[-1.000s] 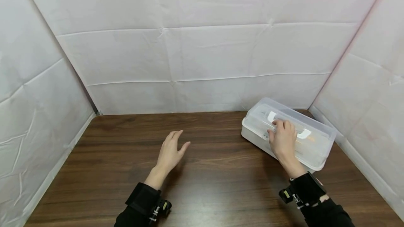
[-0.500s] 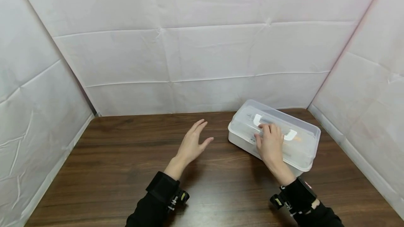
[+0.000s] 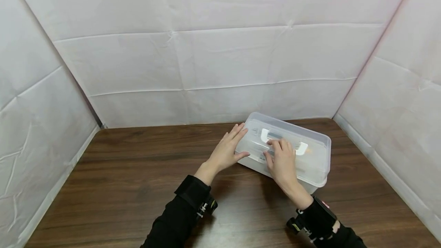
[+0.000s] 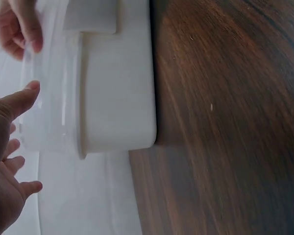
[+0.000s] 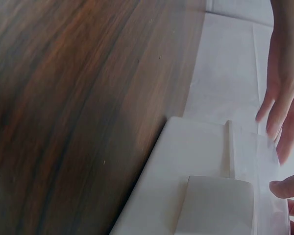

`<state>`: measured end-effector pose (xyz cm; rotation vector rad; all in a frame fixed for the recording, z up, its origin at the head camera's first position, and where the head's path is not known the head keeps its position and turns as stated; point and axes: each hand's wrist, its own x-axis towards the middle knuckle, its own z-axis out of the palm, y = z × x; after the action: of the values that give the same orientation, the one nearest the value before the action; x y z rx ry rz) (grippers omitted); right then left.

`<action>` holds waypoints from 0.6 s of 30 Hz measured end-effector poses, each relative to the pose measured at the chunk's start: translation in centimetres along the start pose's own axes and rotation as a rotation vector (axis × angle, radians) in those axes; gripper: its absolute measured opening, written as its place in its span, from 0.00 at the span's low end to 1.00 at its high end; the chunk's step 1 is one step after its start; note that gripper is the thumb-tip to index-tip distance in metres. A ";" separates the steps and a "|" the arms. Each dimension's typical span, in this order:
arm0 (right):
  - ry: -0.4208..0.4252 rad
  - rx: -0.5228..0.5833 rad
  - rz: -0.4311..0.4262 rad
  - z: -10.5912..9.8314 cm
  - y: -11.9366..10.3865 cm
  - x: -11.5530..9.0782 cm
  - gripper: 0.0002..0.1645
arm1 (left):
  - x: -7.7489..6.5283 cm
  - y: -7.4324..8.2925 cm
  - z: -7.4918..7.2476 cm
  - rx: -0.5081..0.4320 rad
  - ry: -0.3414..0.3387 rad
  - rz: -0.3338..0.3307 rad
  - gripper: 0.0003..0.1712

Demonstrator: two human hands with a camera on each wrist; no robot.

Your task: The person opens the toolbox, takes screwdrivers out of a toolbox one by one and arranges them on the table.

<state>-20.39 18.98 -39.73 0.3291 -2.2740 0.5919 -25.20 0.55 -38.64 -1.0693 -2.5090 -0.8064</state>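
Observation:
A storage box [image 3: 311, 165] with a white base and a clear lid stands on the table, set at a slant. Across its lid runs a carry handle with white ends [image 3: 301, 149]. My right hand [image 3: 283, 165] reaches over the near side and holds this handle with curled fingers. At the box's left end is my left hand [image 3: 224, 153], fingers straight and spread, thumb apart. Whether it touches the lid cannot be told. In the left wrist view the base wall [image 4: 120, 88] and a side latch [image 4: 91, 14] show. Contents look blurred through the lid.
The brown wooden table [image 3: 138, 186] reaches to white sheet walls at the back [image 3: 220, 56], left [image 3: 27, 133] and right [image 3: 396, 125]. Both wrists carry black straps with small cameras.
The box has slid left along the table with my right hand on its handle. My left hand has moved right and away from me, up to the box's left end.

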 end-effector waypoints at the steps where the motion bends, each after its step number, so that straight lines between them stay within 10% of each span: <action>1: 0.001 0.007 -0.009 0.1 -0.2 0.0 0.20 | 0.0 -0.1 0.0 0.012 -0.005 0.014 0.40; 18: -0.047 0.145 -0.151 0.6 -2.3 -0.6 0.19 | -4.4 -1.2 -0.9 0.087 0.173 0.154 0.27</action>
<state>-19.38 16.77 -39.82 0.5857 -2.2321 0.6775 -23.06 -3.15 -40.48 -1.0974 -2.2663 -0.7068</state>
